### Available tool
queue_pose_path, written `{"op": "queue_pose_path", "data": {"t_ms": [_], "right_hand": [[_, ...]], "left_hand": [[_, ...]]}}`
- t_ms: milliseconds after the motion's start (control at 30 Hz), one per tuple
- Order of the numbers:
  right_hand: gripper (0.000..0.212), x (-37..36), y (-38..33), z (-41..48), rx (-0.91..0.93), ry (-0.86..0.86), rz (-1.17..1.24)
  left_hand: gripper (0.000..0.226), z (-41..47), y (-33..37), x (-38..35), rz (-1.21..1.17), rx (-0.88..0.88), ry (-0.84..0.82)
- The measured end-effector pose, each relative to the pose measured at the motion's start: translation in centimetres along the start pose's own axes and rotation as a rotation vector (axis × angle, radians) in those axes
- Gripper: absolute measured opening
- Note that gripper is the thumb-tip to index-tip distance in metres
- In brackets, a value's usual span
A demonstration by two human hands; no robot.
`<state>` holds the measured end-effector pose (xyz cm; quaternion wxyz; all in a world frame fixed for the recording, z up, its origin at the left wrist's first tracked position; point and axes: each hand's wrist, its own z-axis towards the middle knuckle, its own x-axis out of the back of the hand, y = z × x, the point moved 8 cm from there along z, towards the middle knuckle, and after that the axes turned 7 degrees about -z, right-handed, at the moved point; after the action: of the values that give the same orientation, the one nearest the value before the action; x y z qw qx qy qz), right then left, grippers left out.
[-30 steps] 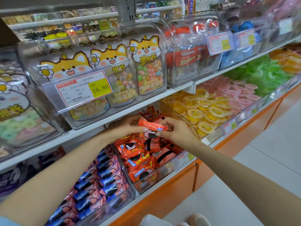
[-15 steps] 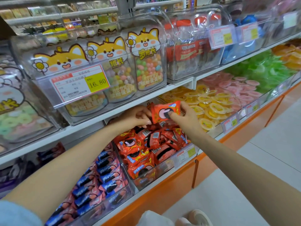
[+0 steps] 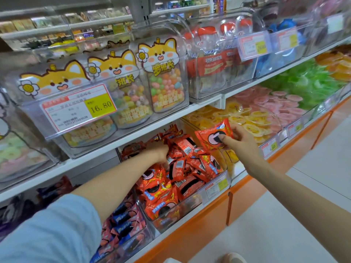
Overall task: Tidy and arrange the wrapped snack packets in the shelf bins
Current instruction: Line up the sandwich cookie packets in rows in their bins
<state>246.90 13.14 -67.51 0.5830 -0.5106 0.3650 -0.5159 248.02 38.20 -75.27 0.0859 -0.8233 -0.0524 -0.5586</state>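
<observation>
A clear bin [image 3: 191,206] on the lower shelf is heaped with red wrapped snack packets [image 3: 187,168]. My right hand [image 3: 239,144] pinches one red packet [image 3: 213,136] by its right edge, thumb on its front, and holds it upright above the bin's right side. My left hand [image 3: 158,151] reaches down into the back of the heap, and its fingers are buried among the packets there. Whether it grips one is hidden.
A bin of blue wrapped packets [image 3: 123,223] sits to the left. To the right are bins of yellow [image 3: 245,120], pink [image 3: 275,103] and green [image 3: 303,82] jelly cups. The white shelf board [image 3: 133,137] with candy jars [image 3: 165,80] overhangs the bins closely. Orange base and floor lie below.
My left hand has let go of the red packet and dropped into the heap. My right hand has carried the packet rightward and turned it face out.
</observation>
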Motion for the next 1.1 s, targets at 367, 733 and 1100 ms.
{"op": "queue_pose_path", "data": {"t_ms": [367,733,1100], "right_hand": [[0.018,0.0,1.0,-0.1,-0.046,-0.018,0.095],[0.024,-0.9,1.2,0.0,-0.089,-0.047,0.161],[0.014,-0.8,2.4,0.2,-0.160,-0.098,0.167]], "left_hand": [[0.056,-1.1,-2.0,2.1,-0.211,0.022,0.133],[0.082,-0.2,-1.6,0.2,-0.297,0.037,0.040],[0.056,0.0,-1.8,1.5,-0.531,-0.054,0.076]]}}
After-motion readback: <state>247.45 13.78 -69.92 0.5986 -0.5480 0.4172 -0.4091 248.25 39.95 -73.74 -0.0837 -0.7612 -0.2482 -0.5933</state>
